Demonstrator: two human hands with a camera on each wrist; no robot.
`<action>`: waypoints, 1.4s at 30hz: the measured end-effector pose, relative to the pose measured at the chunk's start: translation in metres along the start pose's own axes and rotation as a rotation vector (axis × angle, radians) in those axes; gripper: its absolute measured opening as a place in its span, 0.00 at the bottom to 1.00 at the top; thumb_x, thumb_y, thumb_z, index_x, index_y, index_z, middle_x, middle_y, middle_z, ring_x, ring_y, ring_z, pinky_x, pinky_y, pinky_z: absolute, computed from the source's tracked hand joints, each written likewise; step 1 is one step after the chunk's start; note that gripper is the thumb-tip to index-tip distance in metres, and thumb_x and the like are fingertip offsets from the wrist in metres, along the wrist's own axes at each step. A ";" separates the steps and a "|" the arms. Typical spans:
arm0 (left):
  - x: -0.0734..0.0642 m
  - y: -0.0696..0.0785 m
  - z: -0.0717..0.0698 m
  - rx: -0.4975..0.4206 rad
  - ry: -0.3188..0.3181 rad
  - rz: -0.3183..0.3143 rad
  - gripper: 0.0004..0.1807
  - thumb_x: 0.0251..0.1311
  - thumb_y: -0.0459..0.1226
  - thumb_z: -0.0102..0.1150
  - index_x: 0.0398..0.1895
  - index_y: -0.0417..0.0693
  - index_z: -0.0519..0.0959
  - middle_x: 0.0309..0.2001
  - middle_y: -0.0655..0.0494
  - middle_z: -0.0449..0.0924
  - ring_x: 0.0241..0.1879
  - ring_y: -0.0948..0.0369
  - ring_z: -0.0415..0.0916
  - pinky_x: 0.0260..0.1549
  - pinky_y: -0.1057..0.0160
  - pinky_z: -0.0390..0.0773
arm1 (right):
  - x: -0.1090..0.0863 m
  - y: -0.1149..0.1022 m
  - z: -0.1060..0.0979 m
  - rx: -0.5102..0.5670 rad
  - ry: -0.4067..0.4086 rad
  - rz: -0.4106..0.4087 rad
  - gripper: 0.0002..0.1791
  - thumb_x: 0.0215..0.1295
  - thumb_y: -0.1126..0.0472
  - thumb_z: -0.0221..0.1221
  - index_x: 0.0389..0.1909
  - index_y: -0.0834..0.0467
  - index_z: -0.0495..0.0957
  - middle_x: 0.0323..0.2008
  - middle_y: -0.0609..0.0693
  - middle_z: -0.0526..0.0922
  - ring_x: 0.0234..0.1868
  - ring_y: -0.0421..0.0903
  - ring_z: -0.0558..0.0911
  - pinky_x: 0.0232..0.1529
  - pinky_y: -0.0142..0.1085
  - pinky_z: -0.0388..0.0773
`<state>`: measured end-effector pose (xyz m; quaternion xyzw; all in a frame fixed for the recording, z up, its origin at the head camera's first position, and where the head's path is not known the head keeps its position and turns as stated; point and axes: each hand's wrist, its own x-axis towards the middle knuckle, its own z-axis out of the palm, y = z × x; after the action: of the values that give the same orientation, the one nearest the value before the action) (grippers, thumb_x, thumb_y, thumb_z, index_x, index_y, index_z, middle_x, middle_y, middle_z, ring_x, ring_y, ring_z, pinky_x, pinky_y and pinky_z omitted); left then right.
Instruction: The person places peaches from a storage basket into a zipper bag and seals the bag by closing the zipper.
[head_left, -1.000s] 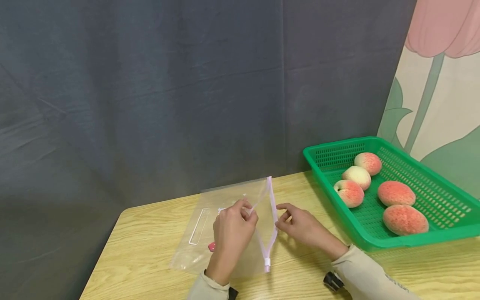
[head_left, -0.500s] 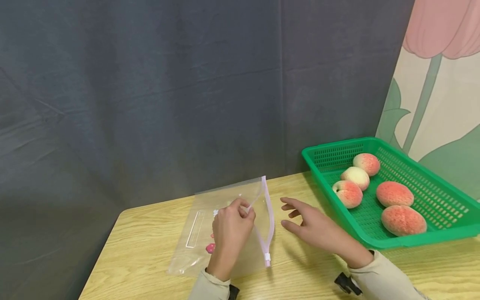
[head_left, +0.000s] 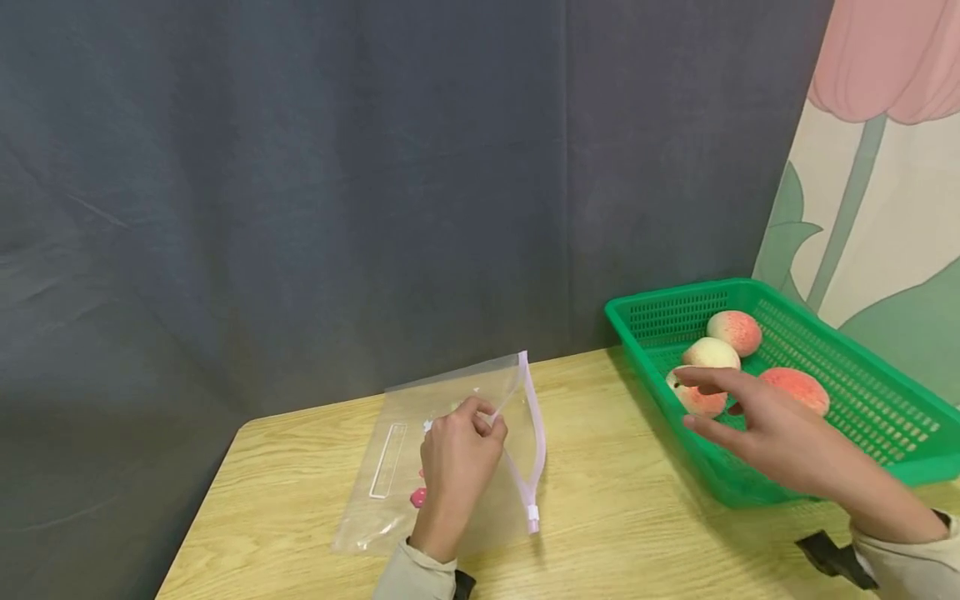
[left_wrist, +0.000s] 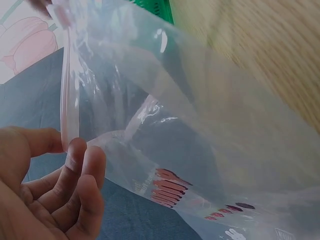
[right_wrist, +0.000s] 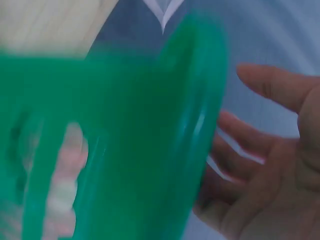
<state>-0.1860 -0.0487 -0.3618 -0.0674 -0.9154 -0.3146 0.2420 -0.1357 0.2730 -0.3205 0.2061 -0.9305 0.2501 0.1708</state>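
Note:
My left hand (head_left: pixel 459 446) pinches the upper edge of a clear zipper bag (head_left: pixel 360 512), holding its mouth apart toward the right. A lilac zip strip (head_left: pixel 537 425) borders that mouth, with a white slider (head_left: pixel 533 513) at the near end. In the left wrist view, thumb and index finger meet on the strip (left_wrist: pixel 70 105). My right hand (head_left: pixel 780 429) hovers over the near left side of the green basket (head_left: pixel 678 291), fingers spread and holding nothing. Below its fingertips lies a peach (head_left: pixel 708 405); another peach (head_left: pixel 798 389) is partly covered by the hand.
Farther back in the basket are a red-and-cream peach (head_left: pixel 735 332) and a paler peach (head_left: pixel 712 353). The wooden table (head_left: pixel 600 533) ends at a dark curtain (head_left: pixel 375 208) behind. A flower-printed panel (head_left: pixel 885 225) stands at the right.
My right hand has left the bag's zip strip and moved right to the basket, its fingers spreading. My left hand keeps its pinch; the bag has shifted slightly left.

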 end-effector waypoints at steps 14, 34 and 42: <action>0.001 -0.005 -0.003 -0.099 -0.086 -0.056 0.04 0.50 0.40 0.64 0.29 0.53 0.82 0.18 0.68 0.78 0.14 0.71 0.69 0.15 0.67 0.68 | -0.029 0.103 -0.039 -0.123 -0.228 0.258 0.33 0.56 0.50 0.65 0.59 0.60 0.68 0.53 0.63 0.74 0.45 0.52 0.76 0.35 0.42 0.75; 0.005 -0.018 -0.007 -0.340 -0.241 -0.162 0.05 0.55 0.37 0.60 0.35 0.48 0.81 0.17 0.65 0.79 0.12 0.64 0.77 0.13 0.64 0.75 | -0.036 0.144 -0.033 -0.117 -0.413 0.285 0.41 0.42 0.56 0.72 0.56 0.70 0.67 0.51 0.71 0.72 0.45 0.65 0.76 0.36 0.41 0.78; 0.004 -0.018 -0.008 -0.304 -0.232 -0.152 0.06 0.53 0.36 0.60 0.34 0.47 0.82 0.16 0.66 0.79 0.12 0.65 0.76 0.17 0.64 0.74 | -0.034 0.145 -0.030 -0.096 -0.420 0.253 0.40 0.41 0.56 0.72 0.55 0.70 0.68 0.50 0.70 0.73 0.42 0.59 0.79 0.33 0.39 0.78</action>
<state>-0.1908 -0.0679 -0.3639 -0.0695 -0.8816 -0.4567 0.0973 -0.1681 0.4135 -0.3673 0.1273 -0.9747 0.1768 -0.0492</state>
